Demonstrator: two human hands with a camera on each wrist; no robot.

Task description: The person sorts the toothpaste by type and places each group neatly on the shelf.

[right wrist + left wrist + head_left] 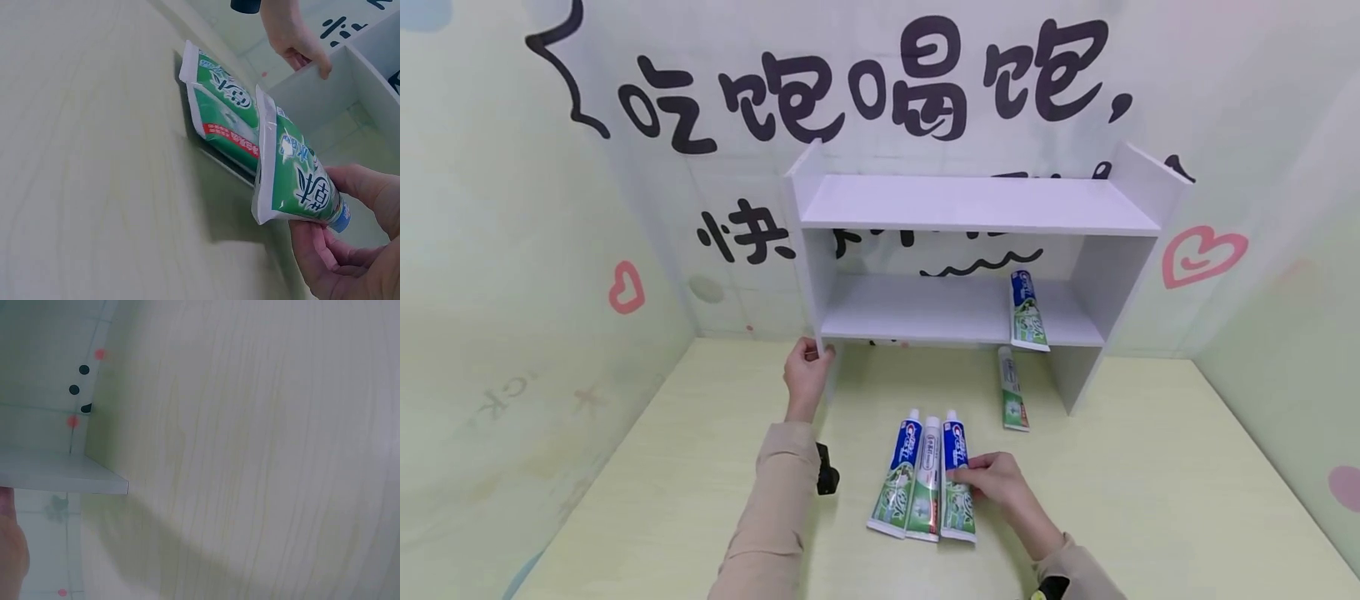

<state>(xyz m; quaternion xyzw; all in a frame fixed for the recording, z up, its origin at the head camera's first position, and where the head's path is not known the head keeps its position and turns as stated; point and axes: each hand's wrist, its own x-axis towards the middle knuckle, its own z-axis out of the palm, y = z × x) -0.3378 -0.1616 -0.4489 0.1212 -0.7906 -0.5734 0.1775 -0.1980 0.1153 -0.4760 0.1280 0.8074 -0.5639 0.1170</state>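
Observation:
My right hand (996, 483) pinches a blue and green toothpaste tube (956, 442) between thumb and fingers. In the right wrist view that tube (300, 172) is tilted, its crimped end lifted off the table. Beside it lie a silver and green toothpaste tube (923, 496) and another blue and green tube (895, 483), caps pointing away from me. With bent fingers my left hand (806, 379) grips the left side panel of a white shelf unit (962, 204). Only a sliver of that hand (11, 556) shows in the left wrist view, beside the panel (94, 481).
On the middle shelf, toward the right, a blue and green tube (1027, 312) lies with its end over the front edge. Below it a silver and green tube (1012, 396) lies on the table (700, 500). Walls with black lettering enclose the back and sides.

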